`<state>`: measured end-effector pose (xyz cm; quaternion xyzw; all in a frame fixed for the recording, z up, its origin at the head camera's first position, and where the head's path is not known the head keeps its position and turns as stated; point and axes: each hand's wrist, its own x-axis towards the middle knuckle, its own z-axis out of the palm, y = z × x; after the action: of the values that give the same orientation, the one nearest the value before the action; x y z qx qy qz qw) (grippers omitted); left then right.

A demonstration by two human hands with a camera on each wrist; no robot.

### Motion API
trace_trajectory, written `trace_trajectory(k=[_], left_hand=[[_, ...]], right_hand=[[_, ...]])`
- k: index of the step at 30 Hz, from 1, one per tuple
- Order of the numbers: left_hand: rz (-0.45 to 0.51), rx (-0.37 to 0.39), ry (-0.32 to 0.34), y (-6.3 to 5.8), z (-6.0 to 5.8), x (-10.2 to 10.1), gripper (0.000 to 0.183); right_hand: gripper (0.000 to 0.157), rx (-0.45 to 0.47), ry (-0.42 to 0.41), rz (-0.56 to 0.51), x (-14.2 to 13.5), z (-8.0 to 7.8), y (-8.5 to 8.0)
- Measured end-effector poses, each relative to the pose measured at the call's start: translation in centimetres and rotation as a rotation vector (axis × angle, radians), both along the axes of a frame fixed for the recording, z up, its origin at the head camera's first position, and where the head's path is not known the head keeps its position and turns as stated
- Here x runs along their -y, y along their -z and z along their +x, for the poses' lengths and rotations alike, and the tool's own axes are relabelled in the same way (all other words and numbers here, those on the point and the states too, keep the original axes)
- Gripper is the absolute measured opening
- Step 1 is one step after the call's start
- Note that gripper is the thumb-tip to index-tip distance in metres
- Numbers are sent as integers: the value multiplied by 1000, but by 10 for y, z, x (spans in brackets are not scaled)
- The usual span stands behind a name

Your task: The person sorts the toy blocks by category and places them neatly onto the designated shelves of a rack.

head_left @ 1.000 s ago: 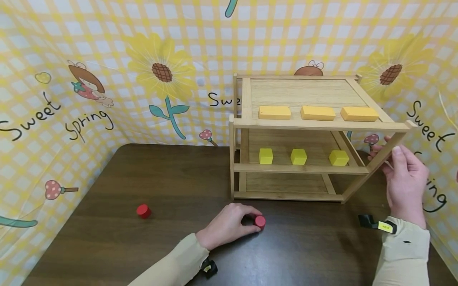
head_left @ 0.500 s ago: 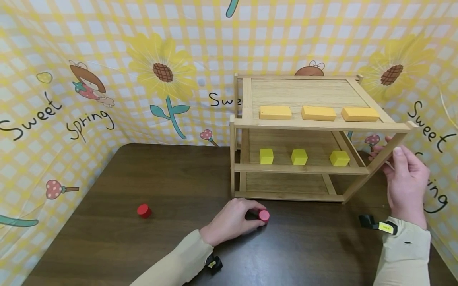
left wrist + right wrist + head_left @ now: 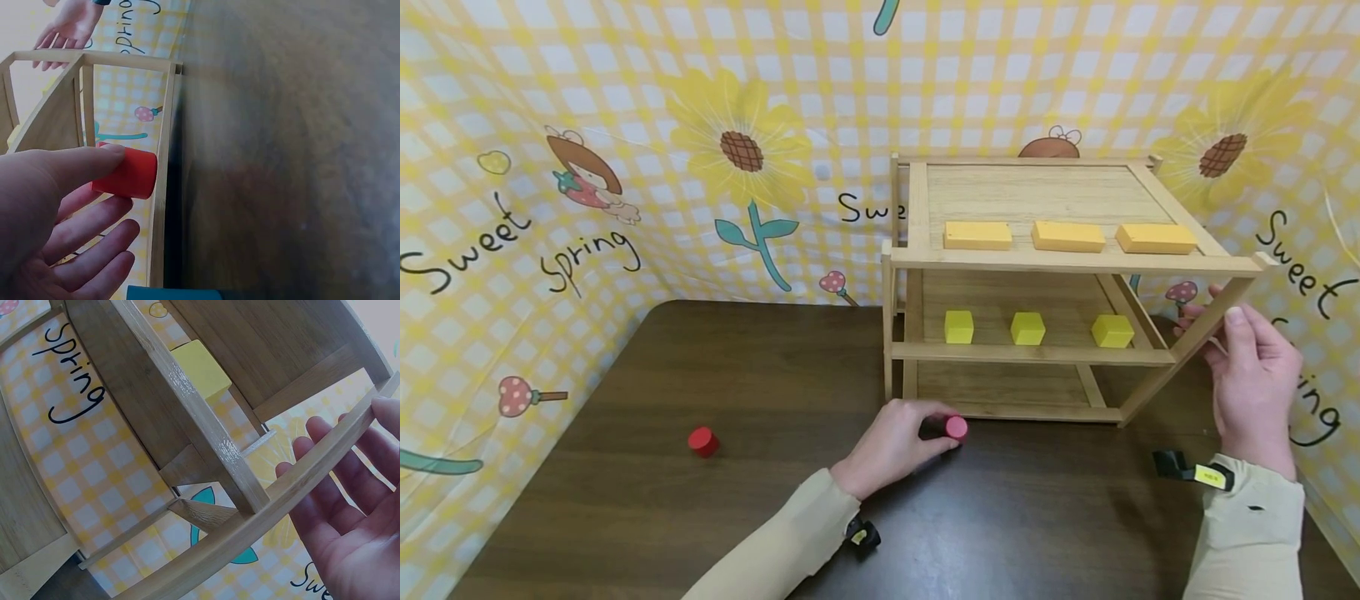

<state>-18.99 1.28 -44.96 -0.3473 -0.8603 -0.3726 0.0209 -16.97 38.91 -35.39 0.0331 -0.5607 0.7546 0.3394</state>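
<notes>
Between thumb and fingers my left hand [image 3: 883, 450] pinches a red cylinder block [image 3: 956, 428], just in front of the bottom rail of a three-tier wooden shelf rack [image 3: 1030, 190]. In the left wrist view the same red cylinder block [image 3: 131, 175] shows under the thumb, its lower part among the fingers. My right hand [image 3: 1255, 375] holds the rack's front right post [image 3: 306, 469], thumb on the near side and fingers behind it. Yellow cubes [image 3: 1027, 328] stand on the middle shelf. Orange-yellow rectangular blocks [image 3: 1067, 237] lie in a row on the top shelf.
Another red cylinder block [image 3: 703, 442] stands on the dark wooden table [image 3: 760, 358], left of my left hand. A yellow checked cloth [image 3: 820, 83] with printed flowers hangs behind and at the sides. The rack's bottom shelf [image 3: 1000, 385] lies close to the table.
My left hand has carried the red cylinder block forward and slightly right, up to the rack's bottom front edge. My right hand stays on the post.
</notes>
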Motion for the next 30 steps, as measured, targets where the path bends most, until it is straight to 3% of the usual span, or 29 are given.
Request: trace_trajectory(k=[15, 26, 30], left_hand=[[90, 6, -97, 4, -12, -11, 21], [83, 24, -184, 3, -21, -22, 17], [80, 7, -189, 1, -24, -27, 19]], right_hand=[[38, 23, 2, -14, 1, 0, -1], [40, -6, -6, -17, 1, 0, 1], [40, -1, 0, -17, 0, -1, 1]])
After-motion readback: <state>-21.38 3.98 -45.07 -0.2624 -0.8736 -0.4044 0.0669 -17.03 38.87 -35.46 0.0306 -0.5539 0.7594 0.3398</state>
